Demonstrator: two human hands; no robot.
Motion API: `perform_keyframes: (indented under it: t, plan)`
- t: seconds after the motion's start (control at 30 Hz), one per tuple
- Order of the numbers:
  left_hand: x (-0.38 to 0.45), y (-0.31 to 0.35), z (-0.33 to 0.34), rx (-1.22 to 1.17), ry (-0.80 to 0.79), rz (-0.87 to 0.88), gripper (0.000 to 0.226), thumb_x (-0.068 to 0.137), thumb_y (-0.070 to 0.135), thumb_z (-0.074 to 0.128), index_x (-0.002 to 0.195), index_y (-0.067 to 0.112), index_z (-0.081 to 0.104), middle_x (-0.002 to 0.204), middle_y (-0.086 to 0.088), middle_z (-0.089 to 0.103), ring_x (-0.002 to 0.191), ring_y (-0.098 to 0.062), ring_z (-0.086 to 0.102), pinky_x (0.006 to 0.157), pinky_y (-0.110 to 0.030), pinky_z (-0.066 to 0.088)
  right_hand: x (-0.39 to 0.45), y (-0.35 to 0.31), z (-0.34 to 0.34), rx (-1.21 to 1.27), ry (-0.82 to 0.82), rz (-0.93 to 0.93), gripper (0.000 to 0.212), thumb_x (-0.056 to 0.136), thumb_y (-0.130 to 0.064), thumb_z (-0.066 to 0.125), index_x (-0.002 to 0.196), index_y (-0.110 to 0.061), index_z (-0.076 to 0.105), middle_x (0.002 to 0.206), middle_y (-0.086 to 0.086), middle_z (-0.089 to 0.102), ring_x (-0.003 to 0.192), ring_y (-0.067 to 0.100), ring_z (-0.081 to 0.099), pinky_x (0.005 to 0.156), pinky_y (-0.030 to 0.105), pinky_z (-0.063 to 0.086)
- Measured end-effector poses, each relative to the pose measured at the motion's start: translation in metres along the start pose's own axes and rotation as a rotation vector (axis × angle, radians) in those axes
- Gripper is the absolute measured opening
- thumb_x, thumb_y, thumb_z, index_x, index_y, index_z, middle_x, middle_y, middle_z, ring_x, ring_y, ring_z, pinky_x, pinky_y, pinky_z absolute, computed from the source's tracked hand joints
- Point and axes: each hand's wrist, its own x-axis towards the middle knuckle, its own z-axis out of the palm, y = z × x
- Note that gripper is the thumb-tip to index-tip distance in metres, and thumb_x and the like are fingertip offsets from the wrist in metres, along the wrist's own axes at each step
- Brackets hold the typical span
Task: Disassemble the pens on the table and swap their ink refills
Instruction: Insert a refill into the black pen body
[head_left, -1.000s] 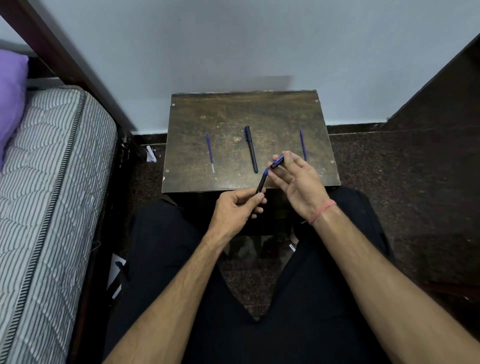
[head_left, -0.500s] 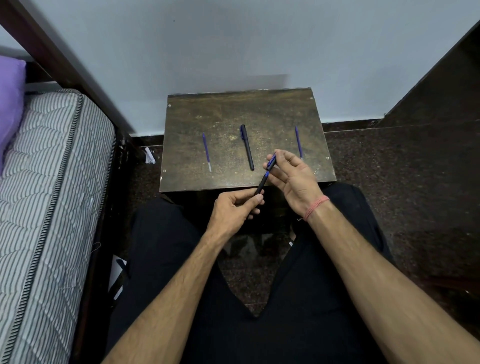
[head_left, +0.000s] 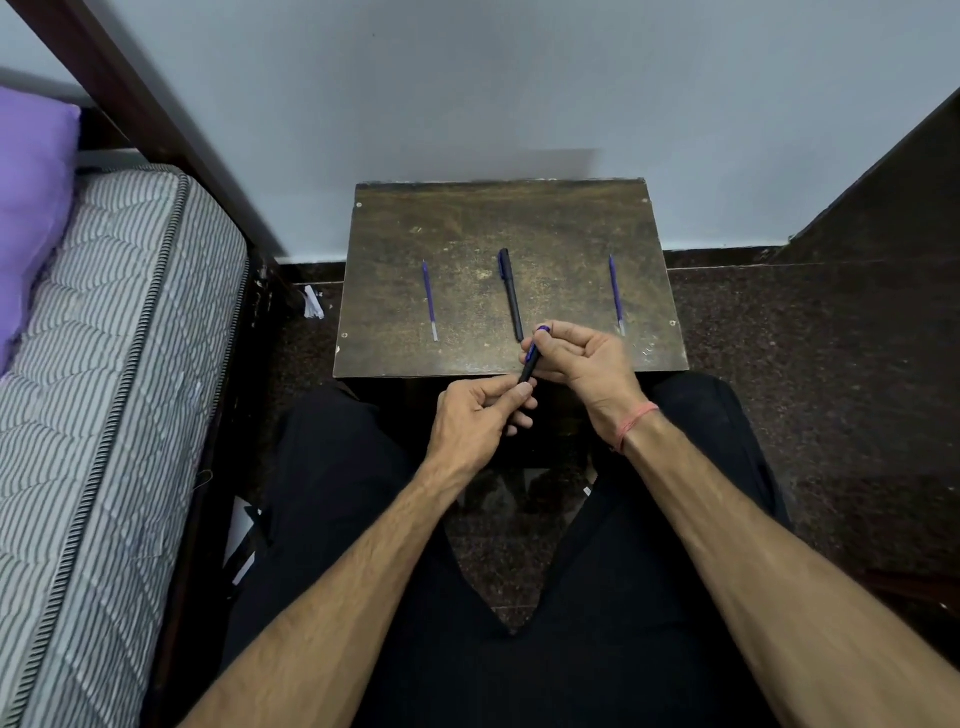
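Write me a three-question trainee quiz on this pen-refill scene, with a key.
1. True or false: the black pen on the table lies between the two loose blue refills.
2. Which hand grips the blue upper end of the held pen? A) left hand B) right hand C) neither
3. Fill in: the left hand pinches the held pen's ____ end.

Key
1. True: the left refill and the right refill flank it, none touching.
2. B: the right hand closes around that end.
3. Lower, black end.
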Motion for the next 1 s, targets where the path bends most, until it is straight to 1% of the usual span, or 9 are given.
perform_keyframes:
  t: [0.2, 0.33, 0.47, 0.63, 0.7, 0.8, 0.87, 0.93, 1.0]
  plan:
    - [-0.004, 0.002, 0.000, -0.014, 0.011, 0.012, 0.016, 0.107, 0.019, 0.076, 0.119, 0.018, 0.086, 0.089, 0.000, 0.086, 0.071, -0.009, 0.078, 0.070, -0.027, 0.064, -0.003, 0.004, 0.007, 0.030, -0.008, 0.011, 0.013, 0.104, -0.009, 0.072, 0.114, -0.001, 0.075, 0.100, 0.014, 0.082, 0.088, 0.019, 0.078, 0.091, 0.031, 0.065]
    - [-0.004, 0.002, -0.003, 0.186, 0.157, 0.160, 0.022, 0.106, 0.023, 0.074, 0.125, 0.023, 0.086, 0.095, 0.010, 0.088, 0.082, -0.008, 0.085, 0.080, -0.034, 0.071, -0.008, 0.013, 0.019, -0.054, -0.071, -0.007, 0.028, 0.099, -0.006, 0.078, 0.127, -0.002, 0.076, 0.116, 0.021, 0.080, 0.099, 0.023, 0.077, 0.090, 0.033, 0.063]
    - [-0.003, 0.007, 0.002, 0.255, 0.279, 0.259, 0.025, 0.099, 0.024, 0.074, 0.119, 0.033, 0.087, 0.097, 0.018, 0.087, 0.091, 0.002, 0.083, 0.088, -0.035, 0.070, -0.006, 0.017, 0.022, -0.129, -0.078, -0.043, 0.027, 0.098, -0.002, 0.077, 0.126, -0.003, 0.078, 0.115, 0.020, 0.082, 0.112, 0.032, 0.079, 0.101, 0.039, 0.063]
    - [0.003, 0.018, 0.011, 0.374, 0.276, 0.280, 0.045, 0.086, 0.033, 0.092, 0.129, 0.038, 0.081, 0.110, 0.022, 0.085, 0.102, 0.008, 0.078, 0.086, -0.025, 0.067, 0.017, 0.002, 0.002, -0.128, -0.022, -0.074, 0.013, 0.101, -0.006, 0.075, 0.111, -0.012, 0.082, 0.103, 0.010, 0.084, 0.099, 0.028, 0.082, 0.095, 0.041, 0.065]
    - [0.013, 0.026, 0.017, 0.473, 0.405, 0.278, 0.033, 0.093, 0.033, 0.086, 0.126, 0.034, 0.082, 0.111, 0.019, 0.084, 0.105, 0.001, 0.078, 0.093, -0.033, 0.066, 0.032, -0.006, -0.006, -0.118, 0.080, -0.073, 0.014, 0.104, -0.008, 0.072, 0.109, -0.016, 0.082, 0.100, 0.008, 0.081, 0.094, 0.027, 0.079, 0.092, 0.046, 0.065]
    - [0.030, 0.041, 0.029, 0.553, 0.533, 0.256, 0.019, 0.103, 0.035, 0.073, 0.118, 0.031, 0.084, 0.106, 0.013, 0.084, 0.101, -0.014, 0.079, 0.093, -0.043, 0.064, 0.051, -0.013, -0.013, -0.263, 0.163, -0.110, 0.013, 0.102, -0.009, 0.076, 0.112, -0.015, 0.082, 0.084, -0.005, 0.080, 0.083, 0.011, 0.078, 0.076, 0.031, 0.065]
    - [0.043, 0.049, 0.034, 0.585, 0.556, 0.236, 0.018, 0.103, 0.042, 0.073, 0.110, 0.030, 0.085, 0.098, 0.011, 0.085, 0.093, -0.014, 0.081, 0.086, -0.035, 0.062, 0.060, -0.015, -0.012, -0.357, 0.202, -0.104, 0.014, 0.097, -0.010, 0.082, 0.111, -0.013, 0.082, 0.078, -0.008, 0.080, 0.081, 0.015, 0.081, 0.069, 0.026, 0.066]
    - [0.055, 0.053, 0.036, 0.594, 0.582, 0.204, 0.018, 0.099, 0.047, 0.078, 0.099, 0.031, 0.086, 0.089, 0.013, 0.085, 0.085, -0.010, 0.080, 0.076, -0.028, 0.053, 0.068, -0.015, -0.009, -0.472, 0.257, -0.115, 0.021, 0.092, -0.014, 0.087, 0.112, -0.010, 0.083, 0.087, -0.001, 0.083, 0.085, 0.021, 0.083, 0.076, 0.030, 0.068]
    - [0.064, 0.056, 0.035, 0.618, 0.597, 0.173, 0.017, 0.092, 0.049, 0.084, 0.091, 0.031, 0.084, 0.081, 0.016, 0.082, 0.074, -0.004, 0.072, 0.071, -0.025, 0.045, 0.075, -0.014, -0.007, -0.653, 0.310, -0.166, 0.024, 0.088, -0.021, 0.091, 0.111, -0.014, 0.085, 0.090, -0.001, 0.083, 0.082, 0.013, 0.081, 0.088, 0.032, 0.066]
